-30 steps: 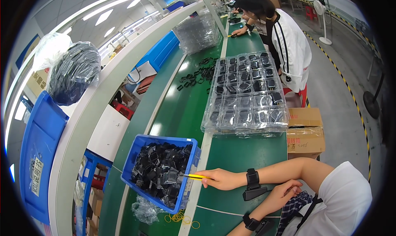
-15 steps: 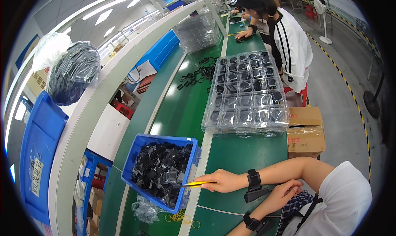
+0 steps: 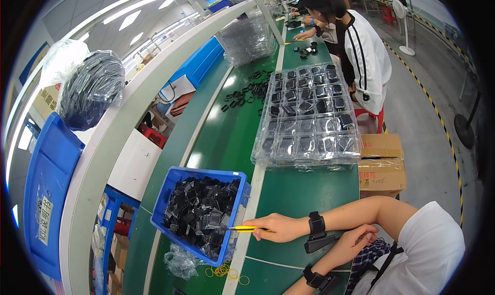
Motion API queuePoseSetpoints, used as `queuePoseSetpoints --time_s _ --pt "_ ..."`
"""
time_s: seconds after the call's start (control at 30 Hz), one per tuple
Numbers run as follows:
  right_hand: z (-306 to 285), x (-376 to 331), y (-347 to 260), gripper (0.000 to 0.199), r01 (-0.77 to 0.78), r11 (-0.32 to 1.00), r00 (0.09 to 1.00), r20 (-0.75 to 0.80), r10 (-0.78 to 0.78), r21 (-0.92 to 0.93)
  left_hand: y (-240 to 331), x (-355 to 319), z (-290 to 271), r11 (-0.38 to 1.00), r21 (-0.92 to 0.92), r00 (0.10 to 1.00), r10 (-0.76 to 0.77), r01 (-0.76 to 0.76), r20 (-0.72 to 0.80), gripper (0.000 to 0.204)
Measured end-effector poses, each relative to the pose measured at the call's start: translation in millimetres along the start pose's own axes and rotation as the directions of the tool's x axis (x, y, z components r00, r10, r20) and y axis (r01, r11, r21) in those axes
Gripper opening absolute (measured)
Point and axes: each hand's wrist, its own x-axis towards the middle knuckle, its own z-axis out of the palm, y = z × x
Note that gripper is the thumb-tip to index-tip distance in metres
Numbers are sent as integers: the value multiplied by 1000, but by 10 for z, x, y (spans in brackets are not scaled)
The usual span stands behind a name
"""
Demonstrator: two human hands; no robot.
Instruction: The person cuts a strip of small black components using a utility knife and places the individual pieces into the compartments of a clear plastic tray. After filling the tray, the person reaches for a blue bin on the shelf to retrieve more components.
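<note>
My right hand [image 3: 281,227] pinches yellow tweezers [image 3: 250,228]. Their tip reaches over the near rim of a blue plastic bin [image 3: 240,205]. Heaped inside the bin are small black square pieces [image 3: 198,202], some with glossy clear faces. I cannot make out whether the tip touches any piece. My left hand [image 3: 353,246] rests close to my body, just beside the right forearm. Its fingers are curled in, with nothing visible in them. Both wrists wear black straps with a dark block attached.
Stacked clear blister trays [image 3: 307,119] hold black square devices. Black bands [image 3: 240,96] lie on the green belt. Yellow rubber bands [image 3: 221,270] and crumpled plastic film [image 3: 181,261] sit beside the bin. A co-worker [image 3: 363,58] works farther along, near cardboard boxes [image 3: 381,161].
The tweezers have turned slightly, and their two legs look closer together. My left hand stays still. The co-worker's hand has shifted away, revealing small dark items on the bench.
</note>
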Motion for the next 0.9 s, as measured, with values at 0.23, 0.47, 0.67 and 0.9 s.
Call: queuePoseSetpoints --time_s 0.23,0.47,0.67,0.9 --pt "106 22 60 48 129 991 967 -218 -132 -29 18 -1 9 1000 -5 1000 1 -1 -10 25" --pt "-33 10 -96 38 -23 1000 997 -74 22 -7 -2 -1 11 1000 -8 1000 6 -6 -9 25" --pt "-72 -12 -104 28 -4 993 999 -43 -1 -121 9 -2 12 1000 -16 1000 0 0 -7 25" --pt "-10 10 -5 31 44 984 990 -127 -67 -175 3 -1 10 1000 -17 1000 -6 6 -5 25"
